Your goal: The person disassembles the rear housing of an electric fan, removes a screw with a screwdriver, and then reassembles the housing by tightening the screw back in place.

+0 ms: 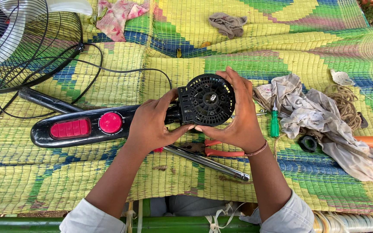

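Both hands hold a black fan motor housing (pixel 206 100), round and vented, with a metal shaft at its centre facing up. My left hand (pixel 150 125) grips its left side and underside. My right hand (pixel 238 116) wraps around its right side, fingers over the top edge. The housing joins a long black fan body (pixel 83 126) with a red button panel and a red round knob, lying on the woven mat to the left.
A wire fan guard (pixel 26 39) and black cord (pixel 121 71) lie at upper left. Orange-handled pliers (pixel 214 150) and a metal rod (pixel 208 163) sit under my hands. A green screwdriver (pixel 274 123), crumpled cloth (pixel 320 121), black ring (pixel 309 143) and rope (pixel 344 101) lie right.
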